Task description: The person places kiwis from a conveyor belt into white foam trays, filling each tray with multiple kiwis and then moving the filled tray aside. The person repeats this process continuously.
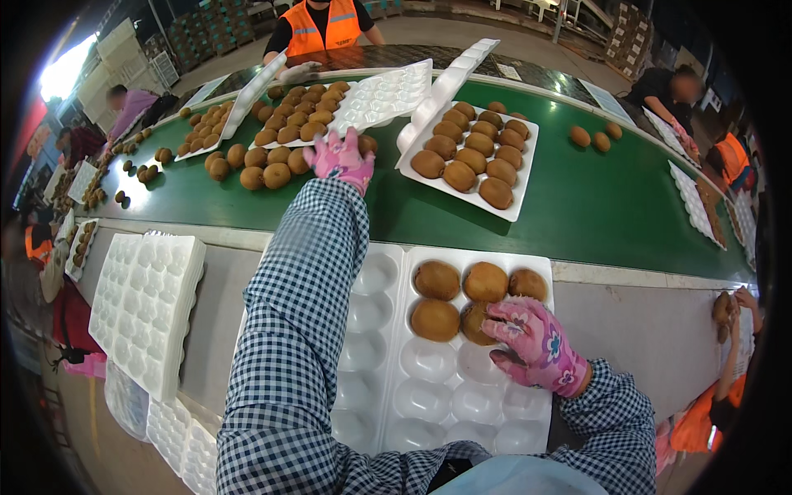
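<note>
In pink flowered gloves, both my hands are in view. Far out over the green conveyor belt, my left hand [340, 162] is palm down with fingers spread. A kiwifruit [367, 144] shows between its index finger and thumb; whether it is gripped is hidden. Loose kiwifruit [276, 176] lie just left of that hand. My right hand [541, 346] has its fingers and thumb around a kiwifruit [475, 323] seated in a white moulded tray [427, 396]. Several more kiwifruit [436, 280] fill the tray's far cups. My left sleeve covers part of its left half.
A kiwifruit-filled tray [518, 210] with raised lid stands on the belt [575, 210]; another filled tray [303, 114] lies beyond my left hand. Stacked trays [148, 303] sit left on the grey worktop [625, 334]. A person in an orange vest [322, 28] stands opposite; others work at both sides.
</note>
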The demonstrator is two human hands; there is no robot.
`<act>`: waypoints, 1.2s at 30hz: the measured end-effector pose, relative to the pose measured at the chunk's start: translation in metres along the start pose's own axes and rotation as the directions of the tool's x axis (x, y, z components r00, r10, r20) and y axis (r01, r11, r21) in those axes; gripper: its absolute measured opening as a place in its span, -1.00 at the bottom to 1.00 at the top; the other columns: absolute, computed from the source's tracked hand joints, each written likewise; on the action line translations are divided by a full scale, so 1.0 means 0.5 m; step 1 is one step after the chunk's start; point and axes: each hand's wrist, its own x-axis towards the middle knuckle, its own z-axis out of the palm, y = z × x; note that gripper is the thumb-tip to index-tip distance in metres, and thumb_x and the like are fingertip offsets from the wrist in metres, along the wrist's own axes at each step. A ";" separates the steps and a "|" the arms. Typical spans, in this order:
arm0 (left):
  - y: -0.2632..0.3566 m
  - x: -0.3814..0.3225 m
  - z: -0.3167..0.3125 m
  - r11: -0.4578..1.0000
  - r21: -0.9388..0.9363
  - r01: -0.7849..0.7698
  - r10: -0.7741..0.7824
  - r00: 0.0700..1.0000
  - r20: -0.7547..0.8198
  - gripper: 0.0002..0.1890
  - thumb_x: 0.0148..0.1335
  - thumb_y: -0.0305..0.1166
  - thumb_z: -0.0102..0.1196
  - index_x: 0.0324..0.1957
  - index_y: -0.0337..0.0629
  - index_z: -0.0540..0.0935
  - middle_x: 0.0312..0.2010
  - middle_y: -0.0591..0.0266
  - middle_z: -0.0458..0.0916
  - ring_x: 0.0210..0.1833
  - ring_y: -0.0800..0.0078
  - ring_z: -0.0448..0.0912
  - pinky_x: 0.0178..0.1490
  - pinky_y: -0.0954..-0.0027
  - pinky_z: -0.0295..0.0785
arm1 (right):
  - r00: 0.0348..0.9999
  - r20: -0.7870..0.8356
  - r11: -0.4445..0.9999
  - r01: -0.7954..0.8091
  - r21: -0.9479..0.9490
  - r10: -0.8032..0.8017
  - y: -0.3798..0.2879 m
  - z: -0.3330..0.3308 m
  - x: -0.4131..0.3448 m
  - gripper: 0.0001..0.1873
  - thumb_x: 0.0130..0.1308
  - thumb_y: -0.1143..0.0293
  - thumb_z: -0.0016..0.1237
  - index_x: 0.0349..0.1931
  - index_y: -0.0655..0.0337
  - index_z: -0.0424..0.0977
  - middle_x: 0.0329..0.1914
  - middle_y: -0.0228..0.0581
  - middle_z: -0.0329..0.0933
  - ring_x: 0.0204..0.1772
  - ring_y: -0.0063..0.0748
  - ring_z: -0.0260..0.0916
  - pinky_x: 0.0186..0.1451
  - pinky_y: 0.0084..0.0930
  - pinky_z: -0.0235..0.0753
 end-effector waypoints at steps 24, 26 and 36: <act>-0.195 -0.071 -0.114 -0.061 -0.833 0.550 0.726 0.597 0.342 -0.37 0.46 -0.14 0.05 0.50 0.09 0.19 0.22 0.08 0.45 -0.12 0.29 0.64 -0.16 0.38 0.57 | 0.900 0.118 0.794 -0.300 -0.529 0.420 0.232 0.127 0.642 -0.37 0.31 0.07 0.10 0.25 0.28 0.34 0.26 0.23 0.40 0.25 0.18 0.46 0.28 -0.12 0.48; -0.217 -0.132 -0.168 -0.129 -0.844 0.521 0.727 0.629 0.277 -0.32 0.43 -0.05 0.07 0.49 0.05 0.19 0.27 0.07 0.42 0.02 0.33 0.59 -0.16 0.41 0.55 | 0.813 0.094 0.678 -0.408 -0.612 0.574 0.251 0.169 0.699 -0.33 0.27 0.05 0.13 0.30 0.24 0.34 0.34 0.12 0.39 0.33 0.04 0.45 0.33 -0.16 0.48; -0.221 -0.322 -0.270 -0.114 -0.933 0.343 0.590 0.779 0.214 -0.26 0.35 -0.13 0.23 0.48 -0.01 0.22 0.26 0.13 0.41 0.19 0.32 0.55 0.09 0.31 0.61 | 0.955 0.135 0.896 -0.191 -0.401 0.264 0.340 0.165 0.662 -0.28 0.10 0.19 0.27 0.31 -0.03 0.35 0.26 0.12 0.41 0.30 0.17 0.41 0.32 -0.13 0.46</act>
